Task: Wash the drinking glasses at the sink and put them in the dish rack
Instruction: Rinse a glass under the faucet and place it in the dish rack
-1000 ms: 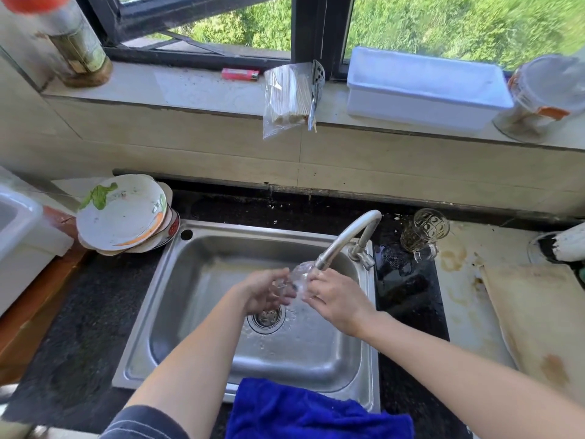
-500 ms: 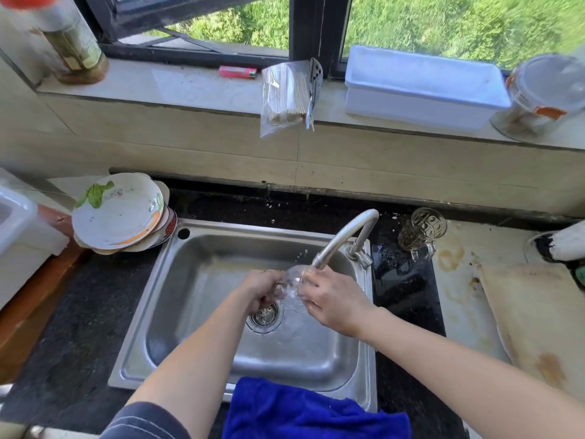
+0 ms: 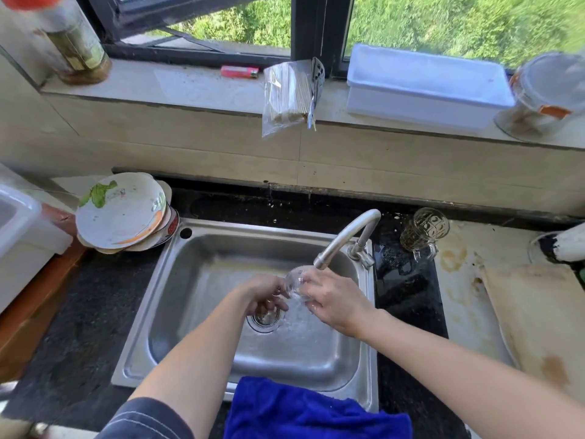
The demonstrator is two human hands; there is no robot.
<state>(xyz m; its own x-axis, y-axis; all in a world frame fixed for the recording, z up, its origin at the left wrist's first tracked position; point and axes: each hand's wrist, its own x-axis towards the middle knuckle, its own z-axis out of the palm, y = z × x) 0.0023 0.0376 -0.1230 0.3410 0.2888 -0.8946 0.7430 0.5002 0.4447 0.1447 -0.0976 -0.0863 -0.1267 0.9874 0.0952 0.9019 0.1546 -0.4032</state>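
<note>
A clear drinking glass is held over the steel sink, right under the mouth of the faucet, with water running over it. My right hand grips the glass from the right. My left hand holds its other side, fingers curled against it. Both hands hide much of the glass. A second, patterned glass mug stands on the counter to the right of the faucet. A white bin-like rack sits at the far left edge.
A stack of dirty plates sits left of the sink. A blue cloth hangs over the sink's front edge. A stained cutting board lies at the right. On the sill stand a bottle, a white tray and a chopstick bag.
Both hands stay at the glass under the faucet and have shifted only a little; the glass appears turned slightly between them.
</note>
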